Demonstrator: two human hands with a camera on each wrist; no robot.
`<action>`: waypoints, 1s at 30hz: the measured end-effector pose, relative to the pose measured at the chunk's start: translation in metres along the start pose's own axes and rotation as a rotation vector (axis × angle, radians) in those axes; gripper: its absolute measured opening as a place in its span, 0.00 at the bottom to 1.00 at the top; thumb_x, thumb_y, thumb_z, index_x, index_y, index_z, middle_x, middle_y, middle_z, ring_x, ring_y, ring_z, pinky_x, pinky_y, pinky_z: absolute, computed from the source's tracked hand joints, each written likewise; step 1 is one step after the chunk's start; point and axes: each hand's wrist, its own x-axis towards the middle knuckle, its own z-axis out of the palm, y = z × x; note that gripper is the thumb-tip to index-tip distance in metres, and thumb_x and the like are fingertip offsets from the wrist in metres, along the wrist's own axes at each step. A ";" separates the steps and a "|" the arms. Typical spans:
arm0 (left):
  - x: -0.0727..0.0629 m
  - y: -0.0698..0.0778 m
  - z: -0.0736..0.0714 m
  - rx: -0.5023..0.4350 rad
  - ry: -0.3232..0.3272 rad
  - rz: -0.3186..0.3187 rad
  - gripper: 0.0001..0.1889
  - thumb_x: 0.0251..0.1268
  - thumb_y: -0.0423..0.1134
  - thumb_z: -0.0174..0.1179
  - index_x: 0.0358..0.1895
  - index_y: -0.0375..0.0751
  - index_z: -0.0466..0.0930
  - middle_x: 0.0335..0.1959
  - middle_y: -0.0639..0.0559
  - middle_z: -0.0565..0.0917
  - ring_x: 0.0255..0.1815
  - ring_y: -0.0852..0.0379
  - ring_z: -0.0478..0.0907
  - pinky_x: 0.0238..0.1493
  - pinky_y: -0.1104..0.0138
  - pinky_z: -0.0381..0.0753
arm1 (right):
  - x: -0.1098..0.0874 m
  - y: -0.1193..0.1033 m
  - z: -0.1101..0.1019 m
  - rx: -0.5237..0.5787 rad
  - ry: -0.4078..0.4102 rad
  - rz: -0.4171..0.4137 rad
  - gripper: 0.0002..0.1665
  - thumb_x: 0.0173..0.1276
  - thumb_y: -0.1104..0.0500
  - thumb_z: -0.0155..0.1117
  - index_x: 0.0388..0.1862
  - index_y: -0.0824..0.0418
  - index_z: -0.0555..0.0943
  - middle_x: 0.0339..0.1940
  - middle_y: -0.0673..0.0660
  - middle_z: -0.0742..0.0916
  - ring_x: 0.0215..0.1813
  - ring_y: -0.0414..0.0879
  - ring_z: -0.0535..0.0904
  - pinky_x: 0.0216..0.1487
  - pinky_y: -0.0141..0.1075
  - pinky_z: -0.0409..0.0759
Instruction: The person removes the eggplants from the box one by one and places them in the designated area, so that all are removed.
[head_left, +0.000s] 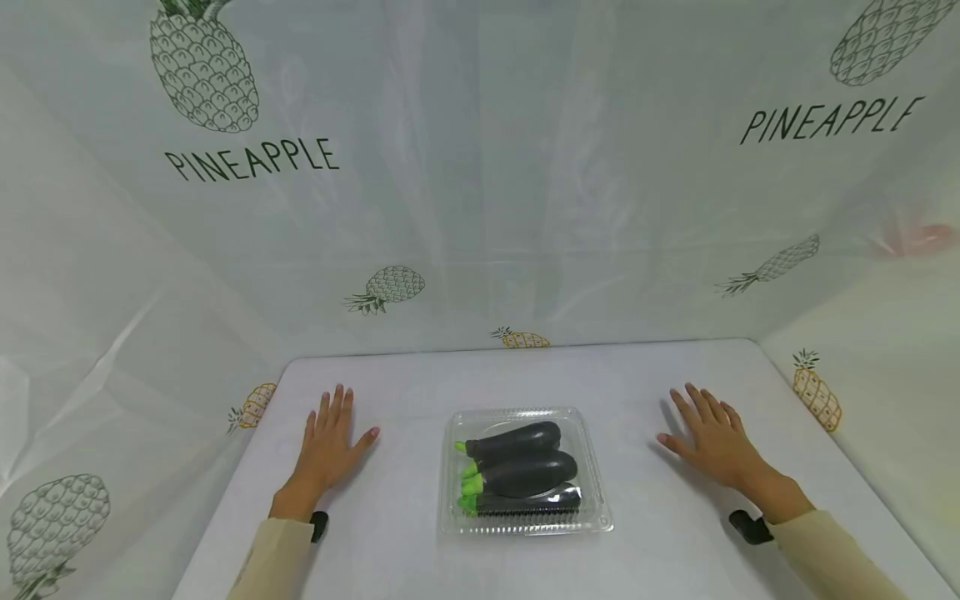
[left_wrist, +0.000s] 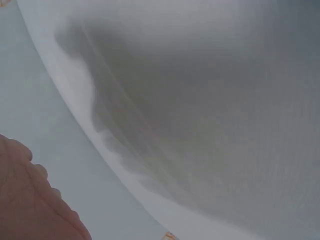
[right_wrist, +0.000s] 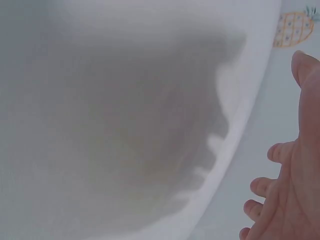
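A clear plastic clamshell box sits mid-table in the head view. Inside it lie several dark eggplants with bright green stems pointing left. To the box's left is my left hand, palm down with fingers spread, holding nothing. On the other side, my right hand is likewise spread, its shadow falling on the table beside it. Both hands are apart from the box. The left wrist view catches part of the left palm; in the right wrist view the right palm and fingers show.
The white table has a far edge against a pale hanging sheet printed with pineapples, which also covers both sides. A blurred reddish shape shows at the far right. Each wrist carries a dark band-mounted device.
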 end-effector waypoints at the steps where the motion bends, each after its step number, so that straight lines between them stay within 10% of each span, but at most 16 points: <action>1: -0.001 0.002 0.000 0.006 -0.006 0.001 0.51 0.78 0.62 0.55 0.83 0.25 0.45 0.85 0.27 0.44 0.85 0.26 0.38 0.82 0.31 0.37 | 0.000 -0.004 -0.001 0.003 0.005 -0.006 0.52 0.74 0.38 0.67 0.79 0.73 0.63 0.78 0.80 0.63 0.76 0.80 0.57 0.71 0.76 0.56; 22: -0.023 0.041 0.007 -0.047 0.006 0.092 0.51 0.75 0.58 0.61 0.85 0.31 0.44 0.87 0.32 0.44 0.86 0.29 0.38 0.82 0.31 0.40 | -0.015 -0.072 -0.006 -0.004 0.084 -0.136 0.53 0.73 0.34 0.67 0.83 0.63 0.61 0.81 0.73 0.65 0.79 0.73 0.60 0.77 0.69 0.58; 30: -0.035 0.064 0.008 -0.081 0.026 0.147 0.51 0.73 0.57 0.63 0.85 0.32 0.45 0.87 0.35 0.47 0.86 0.31 0.41 0.80 0.30 0.44 | -0.023 -0.091 -0.009 0.015 0.121 -0.188 0.53 0.73 0.35 0.66 0.84 0.62 0.60 0.82 0.70 0.65 0.80 0.70 0.59 0.86 0.55 0.44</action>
